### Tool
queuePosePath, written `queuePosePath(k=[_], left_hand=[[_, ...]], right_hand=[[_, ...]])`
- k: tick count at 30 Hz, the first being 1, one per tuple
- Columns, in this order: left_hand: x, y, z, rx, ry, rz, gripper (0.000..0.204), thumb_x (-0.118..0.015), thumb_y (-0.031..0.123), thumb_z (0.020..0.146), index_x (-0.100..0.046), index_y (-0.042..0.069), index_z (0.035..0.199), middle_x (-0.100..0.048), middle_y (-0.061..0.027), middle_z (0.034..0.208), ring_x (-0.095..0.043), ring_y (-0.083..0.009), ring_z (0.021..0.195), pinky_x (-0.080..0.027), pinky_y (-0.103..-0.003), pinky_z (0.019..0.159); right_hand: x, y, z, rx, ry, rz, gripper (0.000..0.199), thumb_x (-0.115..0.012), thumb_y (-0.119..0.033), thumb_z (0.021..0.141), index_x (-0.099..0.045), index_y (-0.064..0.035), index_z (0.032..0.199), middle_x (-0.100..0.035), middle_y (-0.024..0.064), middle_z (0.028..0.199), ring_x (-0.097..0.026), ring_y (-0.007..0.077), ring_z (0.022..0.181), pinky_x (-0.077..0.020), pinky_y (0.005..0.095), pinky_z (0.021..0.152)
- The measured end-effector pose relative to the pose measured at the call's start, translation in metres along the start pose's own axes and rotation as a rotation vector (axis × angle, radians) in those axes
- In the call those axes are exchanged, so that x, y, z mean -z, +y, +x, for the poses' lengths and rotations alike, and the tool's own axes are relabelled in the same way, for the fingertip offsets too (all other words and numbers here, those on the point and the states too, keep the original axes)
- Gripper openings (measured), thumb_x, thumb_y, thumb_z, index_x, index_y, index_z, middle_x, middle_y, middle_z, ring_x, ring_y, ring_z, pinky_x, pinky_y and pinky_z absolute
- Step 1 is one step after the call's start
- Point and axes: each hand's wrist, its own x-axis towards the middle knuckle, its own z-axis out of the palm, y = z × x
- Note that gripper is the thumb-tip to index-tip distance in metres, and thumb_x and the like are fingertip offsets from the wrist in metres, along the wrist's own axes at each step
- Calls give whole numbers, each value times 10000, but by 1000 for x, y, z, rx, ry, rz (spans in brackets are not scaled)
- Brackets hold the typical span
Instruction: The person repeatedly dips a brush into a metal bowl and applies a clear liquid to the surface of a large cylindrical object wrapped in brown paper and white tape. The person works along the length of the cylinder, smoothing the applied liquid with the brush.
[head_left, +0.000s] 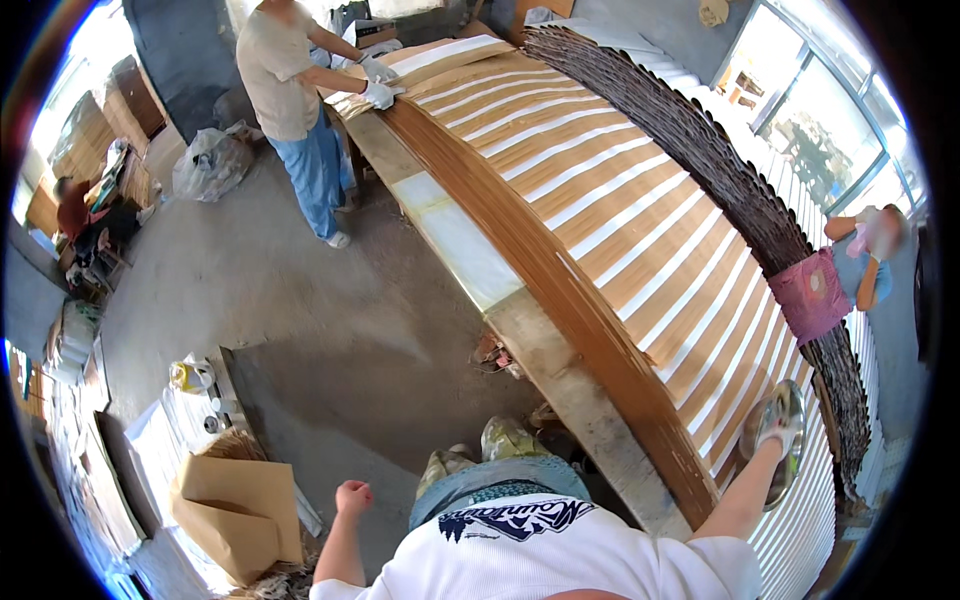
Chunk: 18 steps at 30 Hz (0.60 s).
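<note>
Rows of brown strips point(618, 203) are down, my left fingers point(358, 492) curled shut, right fingers point(787, 436) at a metal bowl point(783, 405), grip and what's left unclear tbh.

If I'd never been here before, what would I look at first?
Probably the huge tan-and-white striped layer, sweeping along the long table from the top middle to the lower right. Next might be the shiny round metal bowl at the lower right, by the person's right hand, then the big brown paper at the lower left.
</note>
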Motion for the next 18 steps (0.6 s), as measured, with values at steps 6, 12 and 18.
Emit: queuePosePath(k=[6,12,18], left_hand=[[-13,95,44,-250,-162,-155,211,-657,195,919,-679,3,1007,-668,-25,770,-596,-91,652,-479,-250,578],[-10,232,91,-435,-202,-188,265,-642,215,940,-664,46,1143,-675,-5,841,-593,-68,751,-481,-232,678],[-3,365,115,-669,-149,161,326,-652,213,921,-646,63,1210,-692,-88,968,-655,-169,882,-521,-302,789]], right_hand=[[-171,67,-4,333,-318,-395,226,-473,-334,960,-585,-171,850,-503,-18,781,-474,95,652,-455,209,664],[-364,194,-149,-53,-536,-192,284,-590,-403,933,-555,-166,779,-487,-28,633,-444,101,494,-359,260,438],[-488,276,-291,-287,-537,-63,150,-633,-270,938,-621,-127,983,-603,0,821,-557,119,634,-435,276,485]])
